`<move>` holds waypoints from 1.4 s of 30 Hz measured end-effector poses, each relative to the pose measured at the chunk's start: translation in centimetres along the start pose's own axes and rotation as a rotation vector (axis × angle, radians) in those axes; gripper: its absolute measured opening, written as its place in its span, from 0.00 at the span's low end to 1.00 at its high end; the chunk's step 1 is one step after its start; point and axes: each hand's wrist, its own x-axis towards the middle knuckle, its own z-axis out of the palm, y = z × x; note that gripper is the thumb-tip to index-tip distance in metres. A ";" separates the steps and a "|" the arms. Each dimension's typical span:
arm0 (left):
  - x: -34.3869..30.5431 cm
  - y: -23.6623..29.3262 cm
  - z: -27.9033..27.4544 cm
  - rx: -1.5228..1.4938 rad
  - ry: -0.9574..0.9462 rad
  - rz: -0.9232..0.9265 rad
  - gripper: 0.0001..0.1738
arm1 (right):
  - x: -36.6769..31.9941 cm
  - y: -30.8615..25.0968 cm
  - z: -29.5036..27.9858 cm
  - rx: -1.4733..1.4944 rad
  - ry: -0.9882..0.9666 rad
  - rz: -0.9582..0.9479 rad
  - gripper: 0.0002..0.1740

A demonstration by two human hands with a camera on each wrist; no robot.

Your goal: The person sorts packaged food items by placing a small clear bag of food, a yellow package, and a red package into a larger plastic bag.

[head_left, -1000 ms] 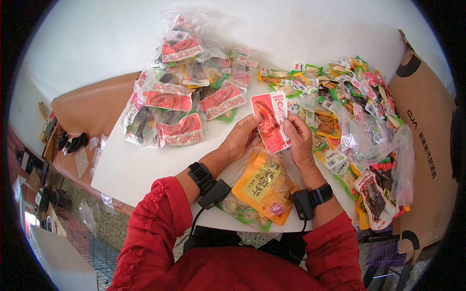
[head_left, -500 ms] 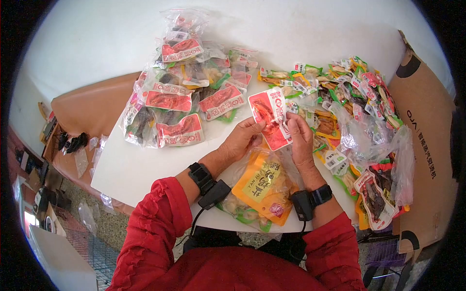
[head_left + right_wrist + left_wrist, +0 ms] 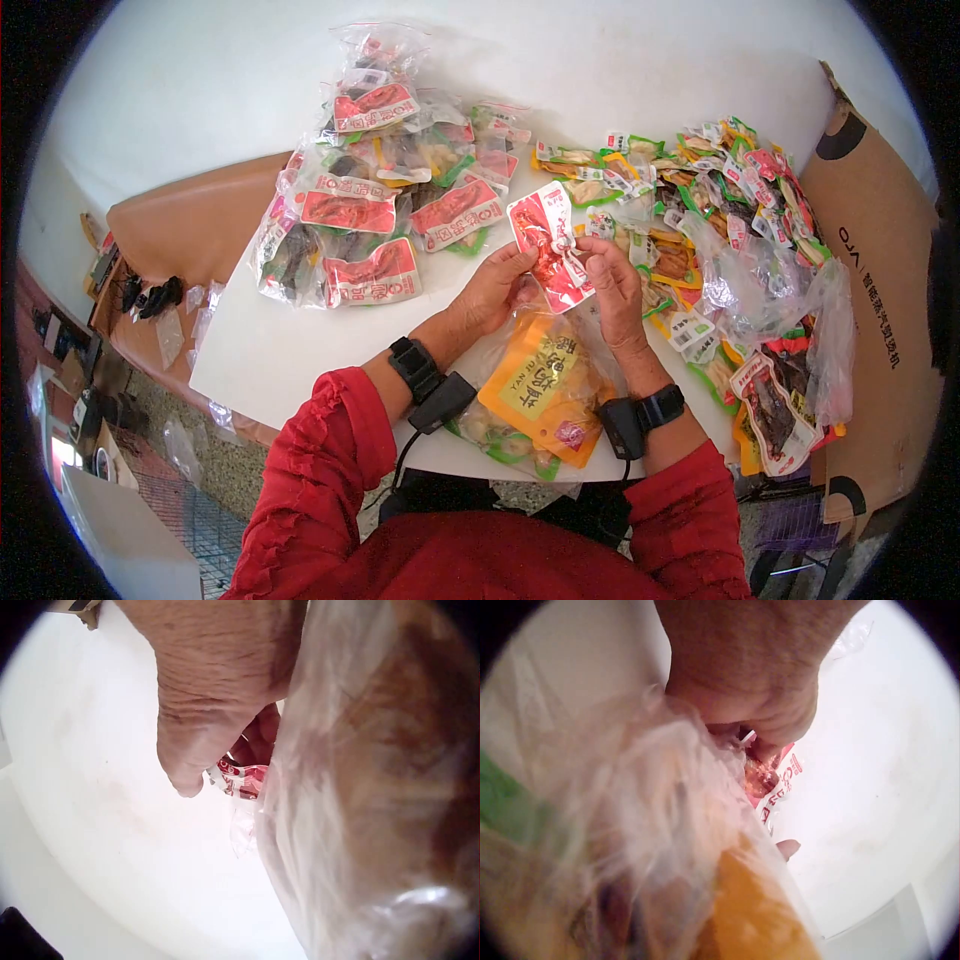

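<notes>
While both forearms, in red sleeves, angle in over the near table edge, the left hand (image 3: 495, 290) and the right hand (image 3: 612, 285) meet. Each pinches with curled fingers one side of a flat red-and-white plastic snack packet (image 3: 545, 245), which is held tilted and crumpled above the table. Just below the packet, under the wrists, lies a clear plastic bag holding an orange packet (image 3: 545, 375). Left of the red packet is a stack of filled clear bags with red labels (image 3: 380, 200). Right of it spreads a loose heap of small multicoloured packets (image 3: 720, 200). All lie on a white table (image 3: 270, 340). Farther right stands a brown cardboard box (image 3: 880, 250). Farther left, past the table edge, is a tan padded seat (image 3: 190, 220).
</notes>
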 end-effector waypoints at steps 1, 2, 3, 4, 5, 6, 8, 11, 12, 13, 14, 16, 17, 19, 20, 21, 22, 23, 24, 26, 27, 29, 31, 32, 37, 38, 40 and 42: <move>-0.1 0.2 0.2 -0.018 0.020 -0.005 0.11 | 0.0 0.0 0.1 0.021 0.014 0.009 0.16; -0.1 0.2 0.3 -0.018 0.020 -0.005 0.11 | 0.0 0.1 0.1 0.022 0.014 0.009 0.16; -0.2 0.3 0.3 -0.002 0.014 0.000 0.10 | 0.1 0.5 0.0 -0.097 0.039 -0.023 0.14; -0.2 0.3 0.4 0.013 0.008 0.004 0.10 | 0.2 0.8 0.0 -0.215 0.065 -0.055 0.12; -0.3 0.3 0.5 0.013 0.008 0.004 0.10 | 0.3 1.1 -0.1 -0.215 0.065 -0.054 0.12; -0.4 0.5 0.7 0.019 0.010 0.008 0.10 | 0.4 1.3 -0.1 -0.245 0.086 -0.066 0.11; -0.5 0.5 0.9 0.025 0.012 0.011 0.10 | 0.4 1.4 -0.2 -0.274 0.108 -0.078 0.10; -0.6 0.6 1.4 0.060 0.030 0.015 0.09 | 0.4 1.3 -0.2 -0.316 0.129 -0.137 0.09; -0.8 0.8 1.7 0.076 0.039 0.024 0.09 | 0.4 1.1 -0.2 -0.346 0.124 -0.126 0.10; -0.9 0.9 1.8 0.091 0.048 0.032 0.08 | 0.3 1.0 -0.3 -0.376 0.118 -0.115 0.10; -0.9 0.9 1.7 0.093 0.047 0.032 0.08 | 0.3 0.8 -0.3 -0.375 0.119 -0.116 0.10; -0.8 0.8 1.3 0.119 0.027 0.022 0.08 | 0.4 0.6 -0.3 -0.437 0.119 -0.156 0.11; -0.8 0.8 1.2 0.122 0.025 0.020 0.08 | 0.4 0.6 -0.4 -0.437 0.122 -0.156 0.11; -0.9 0.8 1.2 0.164 -0.004 0.017 0.08 | 0.4 1.2 -0.6 -0.426 0.119 -0.145 0.13; -0.9 0.8 1.2 0.165 -0.005 0.016 0.08 | 0.6 2.1 -0.8 -0.426 0.122 -0.145 0.13; -1.0 0.9 1.3 0.185 -0.055 0.032 0.09 | 1.0 2.7 -0.7 -0.305 0.199 -0.125 0.14; -1.0 0.9 1.3 0.204 -0.104 0.049 0.10 | 1.1 3.2 -0.8 -0.184 0.275 -0.106 0.14; -1.1 0.9 1.4 0.205 -0.106 0.048 0.10 | 1.0 3.3 -1.5 -0.184 0.277 -0.106 0.14; -1.2 1.2 1.7 0.234 -0.106 0.037 0.12 | 0.9 2.5 -2.1 0.204 0.201 0.094 0.15; -1.3 1.3 1.7 0.261 -0.108 0.028 0.13 | 1.1 2.1 -2.1 0.787 0.218 0.380 0.18; -1.2 1.2 1.5 0.254 -0.095 0.014 0.15 | 1.1 2.4 -2.4 0.785 0.218 0.379 0.18; -1.0 1.1 1.3 0.243 -0.085 0.002 0.16 | 1.3 3.1 -3.1 1.074 0.099 0.503 0.18; -0.9 1.0 1.2 0.232 -0.093 -0.010 0.16 | 1.3 3.2 -3.0 1.124 0.050 0.502 0.19; -0.9 0.9 1.1 0.228 -0.095 -0.007 0.16 | 1.3 3.2 -3.0 1.178 0.000 0.504 0.19; -1.3 1.1 1.7 0.335 -0.100 0.039 0.21 | 1.0 3.0 -3.0 1.075 -0.121 0.405 0.18; -1.2 1.2 1.5 0.331 -0.095 0.039 0.21 | 0.9 3.3 -3.0 0.952 -0.154 0.299 0.18; -1.0 1.5 1.4 0.127 -0.225 0.068 0.28 | 1.0 1.2 -1.9 0.697 -0.058 0.291 0.16; -1.5 1.8 2.6 0.089 -0.125 0.060 0.31 | 1.1 0.6 -1.6 0.443 0.035 0.279 0.15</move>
